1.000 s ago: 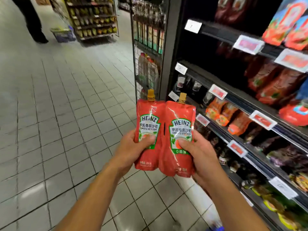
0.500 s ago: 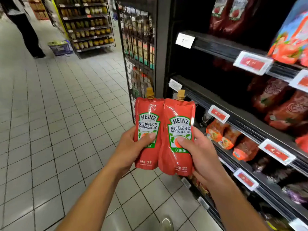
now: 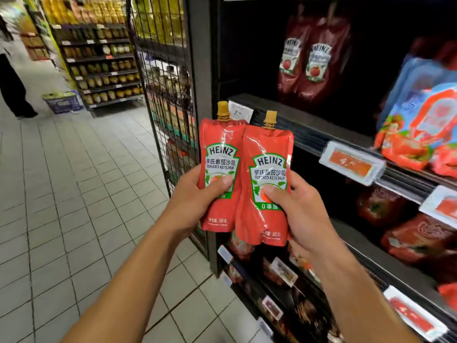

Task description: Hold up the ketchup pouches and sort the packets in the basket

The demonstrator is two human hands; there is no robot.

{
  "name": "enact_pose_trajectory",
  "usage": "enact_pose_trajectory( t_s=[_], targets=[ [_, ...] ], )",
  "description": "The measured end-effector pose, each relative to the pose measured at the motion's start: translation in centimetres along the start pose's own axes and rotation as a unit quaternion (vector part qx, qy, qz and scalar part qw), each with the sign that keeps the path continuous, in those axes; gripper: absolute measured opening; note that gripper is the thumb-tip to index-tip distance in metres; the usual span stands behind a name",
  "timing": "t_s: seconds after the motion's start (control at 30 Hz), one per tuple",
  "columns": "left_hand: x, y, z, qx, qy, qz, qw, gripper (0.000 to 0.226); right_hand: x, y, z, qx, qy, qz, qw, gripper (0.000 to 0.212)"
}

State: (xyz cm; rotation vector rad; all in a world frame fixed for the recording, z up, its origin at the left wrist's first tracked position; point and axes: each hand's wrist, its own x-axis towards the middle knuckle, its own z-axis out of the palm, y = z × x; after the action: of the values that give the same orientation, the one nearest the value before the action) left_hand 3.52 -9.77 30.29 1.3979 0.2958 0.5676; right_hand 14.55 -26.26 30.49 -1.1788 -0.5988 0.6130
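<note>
Left hand (image 3: 195,194): grips left ketchup pouch (image 3: 220,169), thumb across label | Right hand (image 3: 299,209): grips right ketchup pouch (image 3: 265,184), thumb on label | Pouches: upright, side by side, edges touching, held before dark shelf (image 3: 309,129) | Price tag (image 3: 351,163): on shelf edge, right of pouches | Floor (image 3: 74,194): tiled.

Open tiled floor (image 3: 74,194) fills the left of the frame, free for passing. A wire rack (image 3: 165,95) stands at centre, closing the way just left of the ketchup pouches (image 3: 244,179). On the right, dark shelves (image 3: 309,129) with price tags (image 3: 351,163) and packed pouches block reach; a gap opens above the upper-centre shelf edge
</note>
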Motion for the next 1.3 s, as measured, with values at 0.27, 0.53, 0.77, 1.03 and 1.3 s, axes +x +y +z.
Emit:
enact_pose_trajectory(
  t_s=[0.27,0.53,0.77,1.03,1.3],
  targets=[
    [9.1,2.3,-0.1,0.015,-0.071,0.050,0.996,0.024,6.1,-3.2,0.3,-0.030,0.054,-0.049,0.997,0.023],
    [19.0,5.5,0.0,0.013,-0.183,0.055,0.981,0.015,11.9,-6.4,1.2,-0.052,0.157,-0.098,0.981,0.018],
    [26.3,7.8,0.9,0.018,-0.287,0.052,0.956,0.019,16.0,-8.7,1.3,-0.070,0.223,-0.115,0.966,0.014],
    [31.5,8.1,2.5,-0.005,-0.304,0.057,0.951,0.016,19.2,-10.6,1.4,-0.195,0.294,-0.128,0.927,0.017],
    [34.2,6.0,3.4,-0.043,-0.269,0.102,0.957,0.033,21.2,-10.4,0.5,-0.235,0.314,-0.116,0.912,0.020]
  ],
)
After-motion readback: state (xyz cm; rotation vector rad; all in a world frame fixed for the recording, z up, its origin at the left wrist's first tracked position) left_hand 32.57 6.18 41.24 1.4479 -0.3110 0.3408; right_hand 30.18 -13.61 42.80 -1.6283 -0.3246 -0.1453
